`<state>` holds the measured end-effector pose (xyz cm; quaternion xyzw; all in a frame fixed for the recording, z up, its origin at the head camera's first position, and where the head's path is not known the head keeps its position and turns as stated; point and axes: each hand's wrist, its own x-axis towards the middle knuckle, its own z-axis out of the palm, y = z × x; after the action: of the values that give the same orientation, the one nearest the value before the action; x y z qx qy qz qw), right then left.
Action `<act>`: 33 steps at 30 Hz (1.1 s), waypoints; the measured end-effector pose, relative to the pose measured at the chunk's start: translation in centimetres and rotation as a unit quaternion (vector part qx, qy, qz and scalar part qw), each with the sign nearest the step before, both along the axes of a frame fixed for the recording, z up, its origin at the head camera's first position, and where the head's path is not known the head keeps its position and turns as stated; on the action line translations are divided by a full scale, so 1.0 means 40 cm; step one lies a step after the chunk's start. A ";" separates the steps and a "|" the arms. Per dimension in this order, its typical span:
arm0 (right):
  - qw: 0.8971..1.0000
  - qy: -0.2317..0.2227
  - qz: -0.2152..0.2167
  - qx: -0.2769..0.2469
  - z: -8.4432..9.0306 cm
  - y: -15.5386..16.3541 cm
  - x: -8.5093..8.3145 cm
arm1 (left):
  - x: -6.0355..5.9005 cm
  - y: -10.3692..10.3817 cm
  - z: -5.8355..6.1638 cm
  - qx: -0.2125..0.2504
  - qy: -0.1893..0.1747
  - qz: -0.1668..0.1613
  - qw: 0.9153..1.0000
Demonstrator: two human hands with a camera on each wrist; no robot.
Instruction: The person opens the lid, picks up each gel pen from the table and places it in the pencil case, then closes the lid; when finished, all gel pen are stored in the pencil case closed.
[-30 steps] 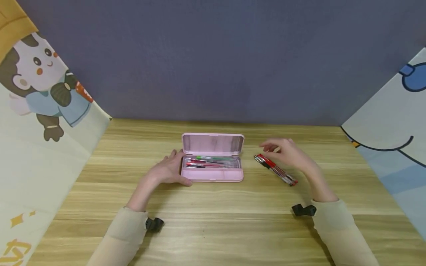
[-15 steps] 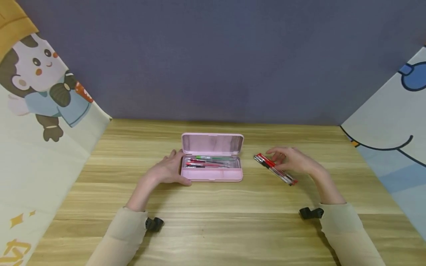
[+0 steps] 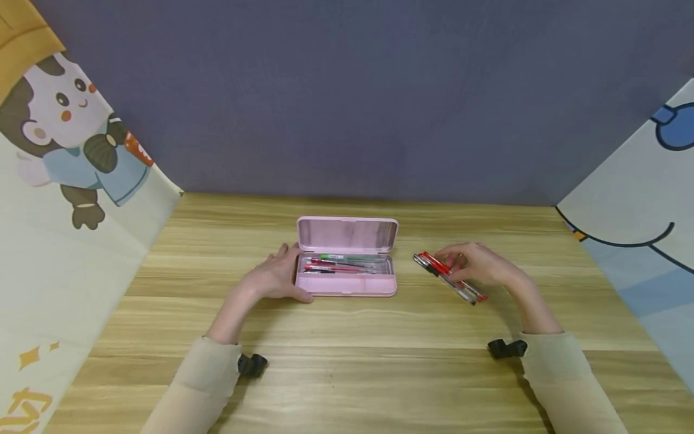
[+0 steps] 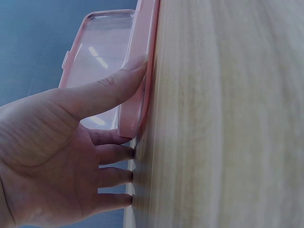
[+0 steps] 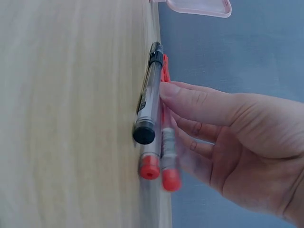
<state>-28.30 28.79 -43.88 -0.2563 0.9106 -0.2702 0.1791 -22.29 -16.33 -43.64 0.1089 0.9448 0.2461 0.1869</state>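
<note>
The pink pencil case (image 3: 347,286) stands with its lid (image 3: 347,235) raised, several pens (image 3: 347,264) in its rear compartment. My left hand (image 3: 273,277) holds the left end of the case. In the left wrist view its thumb (image 4: 109,92) lies along the front wall while the other fingers reach past the end. To the right, my right hand (image 3: 477,264) pinches a red-capped pen (image 5: 168,142) between thumb and fingers. Beside it, a black-capped pen (image 5: 150,95) and another red-tipped pen (image 5: 150,164) lie close together, slanting toward the case.
The wood-grain table (image 3: 347,367) runs back to a dark grey-blue panel (image 3: 347,102). Cartoon-printed panels flank it at the left (image 3: 81,271) and right (image 3: 640,229). Each sleeve carries a small black wrist device (image 3: 506,348).
My right hand has come down and slightly right onto the pens, and now pinches a red one. The red pens have separated a little from the black one. The left hand stays put.
</note>
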 end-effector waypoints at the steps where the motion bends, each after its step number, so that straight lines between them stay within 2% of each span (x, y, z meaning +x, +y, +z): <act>1: 1.000 -0.005 0.000 -0.004 -0.001 0.001 0.000 | 0.001 0.001 0.000 0.000 0.000 0.000 1.000; 6: 1.000 -0.022 -0.004 -0.020 0.004 0.011 0.002 | 0.002 0.002 0.001 0.002 -0.003 -0.001 1.000; 8: 1.000 -0.016 -0.005 -0.026 0.010 0.016 0.004 | 0.002 0.001 0.002 0.002 -0.005 -0.001 1.000; 15: 0.997 0.066 -0.008 -0.032 0.048 -0.006 0.011 | 0.000 0.001 0.002 0.001 0.000 -0.006 1.000; 19: 0.993 0.110 0.014 -0.040 0.074 -0.069 0.013 | 0.001 -0.001 0.003 0.003 0.001 -0.006 1.000; 24: 0.991 0.120 0.041 -0.051 0.093 -0.181 0.020 | 0.001 -0.001 0.003 0.006 0.001 -0.007 1.000; 29: 0.984 0.148 0.092 -0.048 0.086 -0.300 0.018 | 0.002 -0.003 -0.001 0.007 0.000 -0.008 1.000; 33: 0.976 0.171 0.136 -0.025 0.069 -0.388 0.011 | 0.001 -0.006 -0.003 0.009 0.005 -0.011 1.000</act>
<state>-27.88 13.28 -41.11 -0.4246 0.8774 -0.2177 0.0495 -22.24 -16.57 -43.74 0.1224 0.9421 0.2523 0.1837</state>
